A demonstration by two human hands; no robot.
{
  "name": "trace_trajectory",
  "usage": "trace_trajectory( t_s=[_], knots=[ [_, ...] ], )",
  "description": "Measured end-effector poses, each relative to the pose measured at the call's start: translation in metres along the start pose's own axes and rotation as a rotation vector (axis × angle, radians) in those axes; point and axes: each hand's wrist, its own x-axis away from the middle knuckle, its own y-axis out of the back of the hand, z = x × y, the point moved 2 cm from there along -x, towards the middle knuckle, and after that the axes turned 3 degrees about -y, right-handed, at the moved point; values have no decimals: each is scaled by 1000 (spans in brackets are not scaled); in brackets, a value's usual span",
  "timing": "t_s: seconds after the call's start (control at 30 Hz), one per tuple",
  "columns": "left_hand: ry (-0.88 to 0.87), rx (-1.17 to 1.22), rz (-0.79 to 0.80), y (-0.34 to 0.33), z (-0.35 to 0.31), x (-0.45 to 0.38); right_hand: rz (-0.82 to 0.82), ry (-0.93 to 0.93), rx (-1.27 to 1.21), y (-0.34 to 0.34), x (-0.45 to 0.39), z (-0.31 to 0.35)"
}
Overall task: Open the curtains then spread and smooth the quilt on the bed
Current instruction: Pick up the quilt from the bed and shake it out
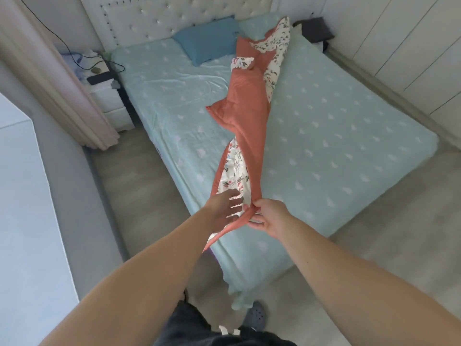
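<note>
The quilt point(245, 103), coral on one side and white floral on the other, lies bunched in a long twisted strip from the headboard down to the foot of the bed point(336, 146), which has a pale green sheet. My right hand point(268, 217) pinches the quilt's near end above the bed's foot corner. My left hand point(224, 208) is beside it with fingers spread, touching the floral side, not gripping. The pink curtain point(57, 78) hangs gathered at the left.
A blue pillow point(212, 39) lies near the tufted headboard. A white nightstand point(109, 96) with cables and a phone stands left of the bed. A dark stand point(315, 29) is at the far right. White wardrobe doors point(411, 46) line the right.
</note>
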Motion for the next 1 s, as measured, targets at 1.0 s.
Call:
trace_trajectory(
  t_s=[1.0],
  knots=[
    [29, 58, -124, -40, 100, -7, -270, 101, 581, 181, 35, 1]
  ],
)
